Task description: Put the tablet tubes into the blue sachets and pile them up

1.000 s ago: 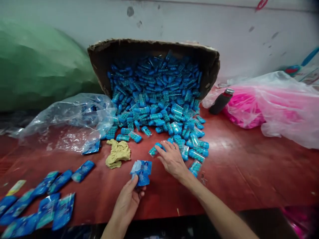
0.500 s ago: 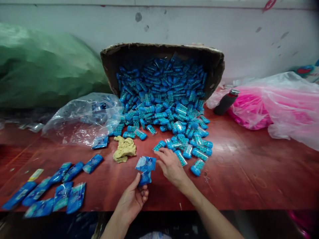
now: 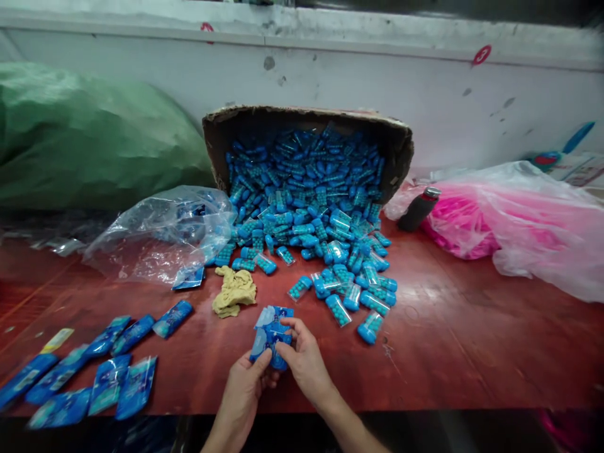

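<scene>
My left hand (image 3: 248,380) pinches a blue printed wrapper (image 3: 267,336), thumb on top, near the front of the table. Against the wrapper's right side, the thumb and fingers of my right hand (image 3: 304,358) close on it too. Fingers hide part of it, so I cannot tell whether it is one piece or two. Beyond my hands lies a crumpled yellow lump (image 3: 233,290). To the right are small clear bottles (image 3: 338,309) with blue caps and turquoise balls inside. Several filled blue packets (image 3: 134,333) lie flat at the left.
A cardboard box (image 3: 403,141) on its side spills many such bottles onto the red table (image 3: 448,352). A clear plastic bag (image 3: 141,236) and a green sack (image 3: 94,138) stand left. A dark flask (image 3: 418,211) and pink-filled bags (image 3: 528,217) are at right.
My right hand has moved left and down from beside the bottles onto the wrapper. The left hand still holds the wrapper. The view has tilted up slightly.
</scene>
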`<state>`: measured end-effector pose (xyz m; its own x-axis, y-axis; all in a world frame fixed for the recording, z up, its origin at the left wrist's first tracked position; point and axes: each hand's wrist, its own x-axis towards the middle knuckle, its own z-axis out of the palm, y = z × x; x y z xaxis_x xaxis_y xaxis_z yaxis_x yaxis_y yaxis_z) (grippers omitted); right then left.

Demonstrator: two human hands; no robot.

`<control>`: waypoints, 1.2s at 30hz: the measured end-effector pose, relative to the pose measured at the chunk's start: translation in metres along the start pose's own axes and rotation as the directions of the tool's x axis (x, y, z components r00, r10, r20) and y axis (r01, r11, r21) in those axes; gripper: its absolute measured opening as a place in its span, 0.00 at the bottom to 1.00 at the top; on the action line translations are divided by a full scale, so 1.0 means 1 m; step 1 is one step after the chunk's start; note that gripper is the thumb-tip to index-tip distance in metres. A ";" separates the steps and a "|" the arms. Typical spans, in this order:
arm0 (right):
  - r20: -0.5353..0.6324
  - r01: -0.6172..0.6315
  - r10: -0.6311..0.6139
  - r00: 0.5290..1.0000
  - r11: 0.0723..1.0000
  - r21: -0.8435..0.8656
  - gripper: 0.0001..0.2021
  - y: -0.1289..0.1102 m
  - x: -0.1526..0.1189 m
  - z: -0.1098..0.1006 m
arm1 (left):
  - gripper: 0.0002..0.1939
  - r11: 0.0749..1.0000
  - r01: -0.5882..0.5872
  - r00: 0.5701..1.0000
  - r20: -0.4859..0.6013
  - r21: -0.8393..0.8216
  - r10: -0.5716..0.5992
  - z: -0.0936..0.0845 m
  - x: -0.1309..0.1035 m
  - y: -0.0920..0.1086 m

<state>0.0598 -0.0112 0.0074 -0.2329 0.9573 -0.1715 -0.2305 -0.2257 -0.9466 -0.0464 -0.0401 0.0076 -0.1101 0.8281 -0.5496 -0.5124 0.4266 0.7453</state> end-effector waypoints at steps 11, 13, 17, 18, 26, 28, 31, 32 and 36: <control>0.292 0.323 -0.234 0.927 0.105 -0.941 0.17 -0.048 0.060 -0.048 | 0.11 0.978 0.158 0.983 -0.067 -0.135 -0.169 -0.006 -0.012 0.002; 0.303 0.317 -0.214 0.929 0.036 -0.948 0.15 -0.048 0.078 -0.052 | 0.09 0.974 0.159 0.981 -0.086 -0.164 -0.175 -0.004 -0.013 0.001; 0.318 0.313 -0.184 0.930 -0.058 -0.948 0.10 -0.041 0.091 -0.053 | 0.08 0.969 0.152 0.976 -0.126 -0.196 -0.178 -0.003 -0.013 0.001; 0.320 0.312 -0.182 0.930 -0.071 -0.947 0.10 -0.040 0.090 -0.052 | 0.08 0.968 0.151 0.974 -0.137 -0.201 -0.180 -0.003 -0.013 0.002; 0.357 0.366 -0.210 0.910 0.005 -0.931 0.10 -0.044 0.039 -0.045 | 0.10 0.937 0.159 0.952 -0.204 -0.312 -0.230 0.001 -0.006 0.003; 0.407 0.442 -0.184 0.895 0.229 -0.867 0.12 -0.044 0.018 -0.044 | 0.09 0.937 0.153 0.952 -0.207 -0.315 -0.225 0.004 -0.005 0.003; 0.462 0.452 -0.095 0.882 0.448 -0.771 0.16 -0.042 -0.005 -0.043 | 0.08 0.944 0.148 0.957 -0.196 -0.296 -0.212 0.006 -0.004 0.002; 0.463 0.441 -0.073 0.884 0.463 -0.769 0.17 -0.042 -0.009 -0.044 | 0.08 0.946 0.147 0.960 -0.190 -0.291 -0.207 0.007 -0.004 0.001; 0.456 0.449 -0.085 0.886 0.402 -0.798 0.22 -0.042 -0.012 -0.049 | 0.09 0.954 0.146 0.970 -0.152 -0.261 -0.189 0.004 -0.006 -0.003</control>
<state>0.1180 -0.0045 0.0355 -0.6174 0.7849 0.0531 0.5568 0.4837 -0.6753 -0.0406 -0.0444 0.0104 -0.1389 0.6674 -0.7316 -0.7271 0.4328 0.5329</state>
